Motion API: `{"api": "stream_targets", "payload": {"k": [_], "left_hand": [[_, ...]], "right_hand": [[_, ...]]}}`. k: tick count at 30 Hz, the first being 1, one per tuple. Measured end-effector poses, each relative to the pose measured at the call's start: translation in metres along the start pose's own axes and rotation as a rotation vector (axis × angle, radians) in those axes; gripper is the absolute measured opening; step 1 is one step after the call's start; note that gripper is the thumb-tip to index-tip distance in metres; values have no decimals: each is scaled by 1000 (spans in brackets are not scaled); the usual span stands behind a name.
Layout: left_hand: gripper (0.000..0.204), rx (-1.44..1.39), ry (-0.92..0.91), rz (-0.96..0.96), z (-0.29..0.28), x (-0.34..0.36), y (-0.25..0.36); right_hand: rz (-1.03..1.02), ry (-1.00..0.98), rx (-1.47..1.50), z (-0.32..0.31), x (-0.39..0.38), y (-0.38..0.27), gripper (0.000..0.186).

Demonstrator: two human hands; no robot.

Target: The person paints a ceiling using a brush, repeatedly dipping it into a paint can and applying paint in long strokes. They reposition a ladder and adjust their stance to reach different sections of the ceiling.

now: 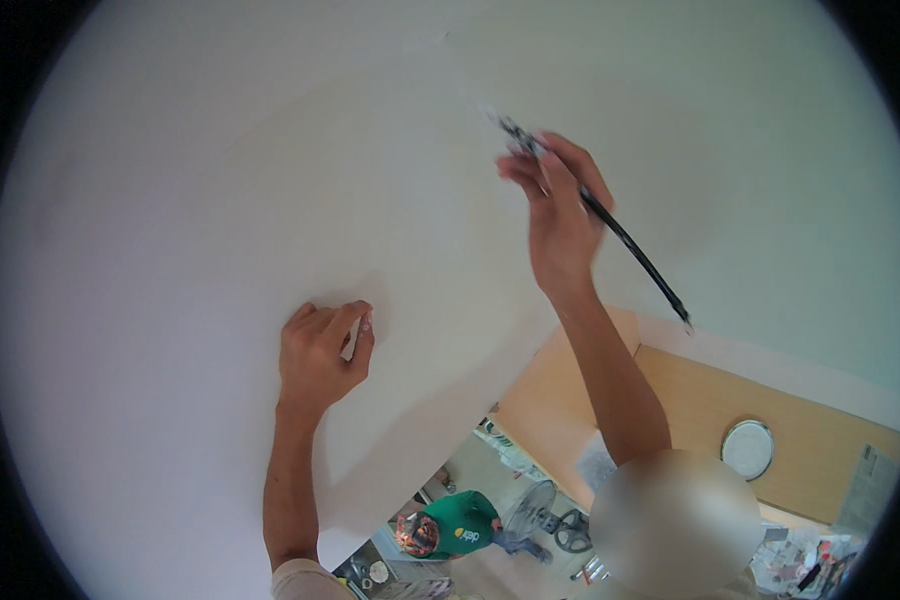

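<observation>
A broad pale surface (200, 190) fills most of the view. Over its upper part, my right hand (567, 225) is closed around a slim brush (638, 250) with a long black handle. The brush slants, its blurred tip pointing up and left at the pale surface and its back end toward the lower right. I cannot tell whether the tip touches. Lower and to the left, my left hand (325, 352) rests against the same surface, fingers curled and thumb meeting forefinger. Anything small pinched between them is too unclear to name.
A white round dish (748, 449) sits on a light wooden board (690, 385) at lower right, near crumpled papers and small items (810, 565). Below are a standing fan (535, 508) and a person in a green top (462, 522).
</observation>
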State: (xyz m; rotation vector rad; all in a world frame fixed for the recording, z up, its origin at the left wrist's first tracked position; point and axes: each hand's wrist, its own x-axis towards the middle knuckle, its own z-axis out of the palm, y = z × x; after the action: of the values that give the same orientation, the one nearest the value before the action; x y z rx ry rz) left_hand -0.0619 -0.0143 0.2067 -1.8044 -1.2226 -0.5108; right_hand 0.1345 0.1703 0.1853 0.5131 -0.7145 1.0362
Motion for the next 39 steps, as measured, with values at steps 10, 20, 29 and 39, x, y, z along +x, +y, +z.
{"api": "stream_targets", "payload": {"k": [10,20,29,39], "left_hand": [[12,29,-23,-17,-4,22,5],[13,93,-27,-45,-3,25,10],[11,149,-55,-56,-4,30,13],[11,155,-51,-44,-1,32,11]], "right_hand": [[-78,171,98,46,83,112,23],[-140,237,14,57,94,129,24],[-82,147,-252,55,90,119,33],[-8,43,-358,54,93,109,34]]}}
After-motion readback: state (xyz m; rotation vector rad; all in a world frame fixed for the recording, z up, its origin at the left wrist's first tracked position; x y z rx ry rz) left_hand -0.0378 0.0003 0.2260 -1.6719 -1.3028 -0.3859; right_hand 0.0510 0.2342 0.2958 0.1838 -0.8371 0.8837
